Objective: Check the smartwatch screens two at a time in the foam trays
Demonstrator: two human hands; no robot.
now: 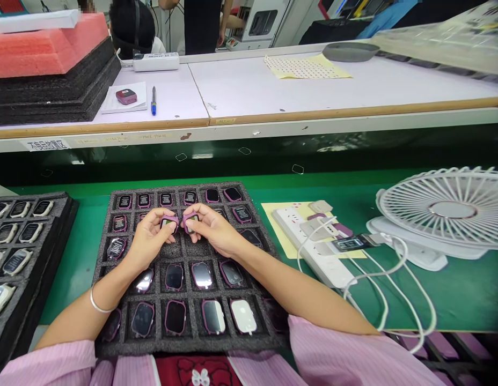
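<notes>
My left hand (154,236) is closed on a purple smartwatch body (169,222) with its screen lit. Close beside it, my right hand (209,228) pinches a second purple smartwatch body (190,221), its screen also lit. Both are held just above a dark grey foam tray (160,348), whose square compartments hold more purple watch bodies. In the far rows, several screens show white text. Nearer ones, such as this watch body (175,316), have dark or reflecting screens. My hands and forearms hide some of the compartments.
Left stands a stacked foam tray (58,252) of pale watch bodies. On the right are a white power strip (313,246) with tangled cables, a small meter (349,244) and a white fan (446,209). A raised shelf (233,96) runs across the back, with people behind it.
</notes>
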